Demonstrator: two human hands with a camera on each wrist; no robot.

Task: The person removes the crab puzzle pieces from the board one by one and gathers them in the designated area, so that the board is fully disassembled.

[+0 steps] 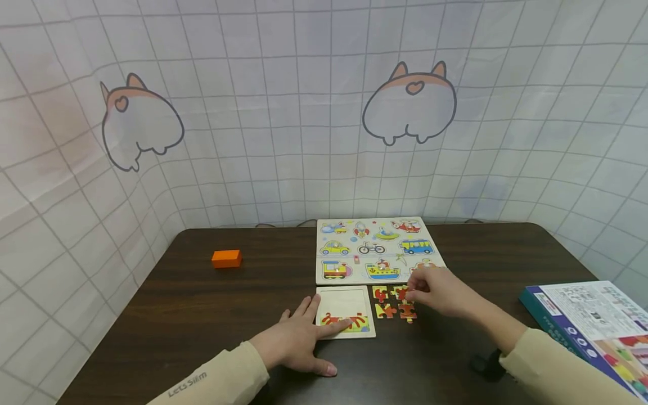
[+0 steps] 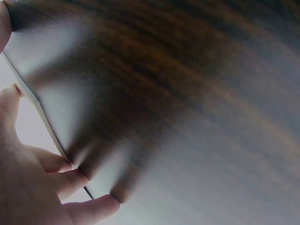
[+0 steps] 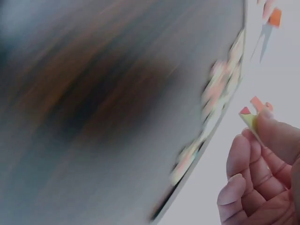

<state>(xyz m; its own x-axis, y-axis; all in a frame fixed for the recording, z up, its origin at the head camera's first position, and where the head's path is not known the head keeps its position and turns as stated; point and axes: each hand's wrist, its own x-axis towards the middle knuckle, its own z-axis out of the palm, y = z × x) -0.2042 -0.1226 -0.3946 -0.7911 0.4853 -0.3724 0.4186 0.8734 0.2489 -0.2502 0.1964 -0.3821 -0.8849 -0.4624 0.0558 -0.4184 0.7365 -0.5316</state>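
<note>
A small square puzzle tray [image 1: 341, 298] lies near the middle of the table, with red, yellow and green pieces fitted along its lower part. My left hand [image 1: 296, 340] rests across its left side and lower edge, fingers spread; in the left wrist view, fingertips [image 2: 75, 180] touch the tray's edge and the table. Several loose jigsaw pieces [image 1: 386, 311] in red and yellow lie just right of the tray. Above them is my right hand [image 1: 437, 289]. Its thumb and fingers pinch a jigsaw piece [image 3: 252, 117], coloured red and yellow-green, clearest in the right wrist view.
Behind the tray lies a larger picture board [image 1: 354, 270] showing vehicles. An orange block [image 1: 226, 259] sits at the back left. On the right, a colourful box [image 1: 582, 315] lies near my right forearm. A white gridded curtain [image 1: 324, 169] hangs behind the table.
</note>
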